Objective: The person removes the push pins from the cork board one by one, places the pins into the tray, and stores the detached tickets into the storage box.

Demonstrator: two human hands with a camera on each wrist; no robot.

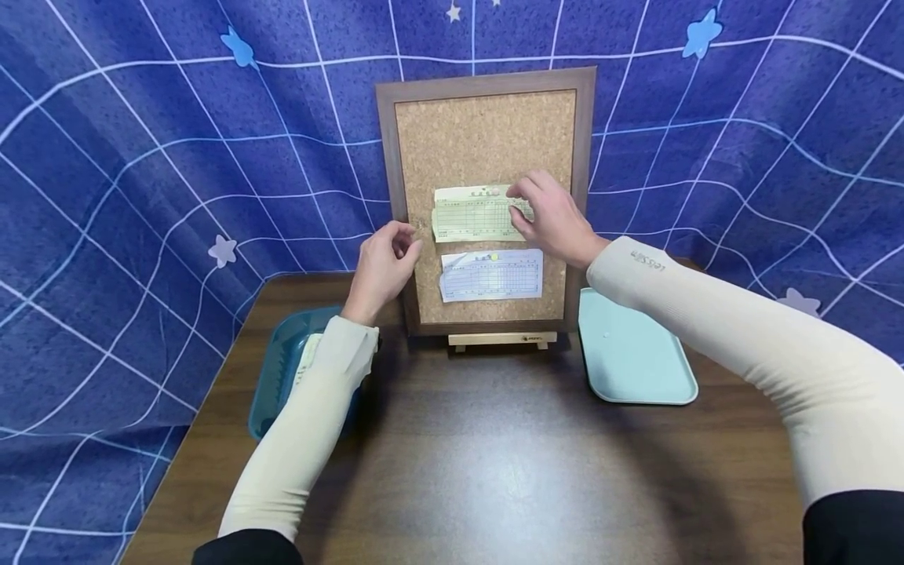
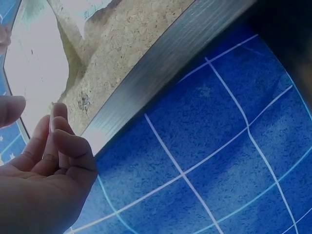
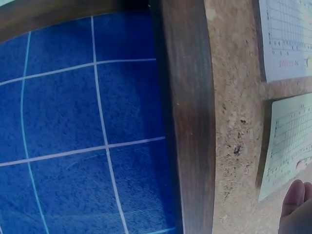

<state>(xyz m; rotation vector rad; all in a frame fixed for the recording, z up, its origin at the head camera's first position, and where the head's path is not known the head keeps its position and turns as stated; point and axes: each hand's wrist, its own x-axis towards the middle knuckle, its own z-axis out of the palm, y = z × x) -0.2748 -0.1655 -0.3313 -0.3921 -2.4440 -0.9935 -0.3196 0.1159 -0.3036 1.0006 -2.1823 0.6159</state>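
Note:
A cork board in a brown frame stands upright on a small wooden stand. Across its middle hangs a green printed form, with a pink pin near its top edge. Below it a bluish form is held by a yellow pin. My right hand is over the right end of the green form, thumb and fingers apart, nothing visible between them. Beside the board's left edge is my left hand, its fingers loosely bent; in the left wrist view the fingers hold nothing.
To the left on the brown table is a teal basket with pale green slips inside, partly behind my left forearm. A light blue tray lies right of the board. A blue gridded curtain hangs behind.

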